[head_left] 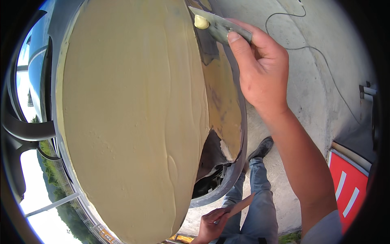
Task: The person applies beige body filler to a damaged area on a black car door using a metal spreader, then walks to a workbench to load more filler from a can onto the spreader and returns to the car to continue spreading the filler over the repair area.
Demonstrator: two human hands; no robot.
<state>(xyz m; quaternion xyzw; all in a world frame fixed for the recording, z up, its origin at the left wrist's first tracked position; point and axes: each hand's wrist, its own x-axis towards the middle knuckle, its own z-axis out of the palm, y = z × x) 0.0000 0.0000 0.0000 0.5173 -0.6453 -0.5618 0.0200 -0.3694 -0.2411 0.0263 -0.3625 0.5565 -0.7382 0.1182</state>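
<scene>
A large curved car body panel fills the middle, spread with a smooth layer of tan body filler (pixel 126 101) that shows faint vertical ridges. At the top, my right hand (pixel 266 73) pinches a flat grey metal putty spreader (pixel 221 28) between thumb and fingers. A pale yellow blob of filler (pixel 201 22) sits near the spreader's far end, beside the panel's upper right edge. Low in the view, in front of my legs, my left hand (pixel 213 225) is closed on a thin flat tan spreader (pixel 241 205), held away from the panel.
Right of the coated area, the panel has an older patchy filler strip (pixel 223 101) and a dark opening (pixel 209 179) below it. A thin cable (pixel 325 61) lies on the concrete floor (pixel 300 93). A red board (pixel 345 187) with white bars stands at the lower right.
</scene>
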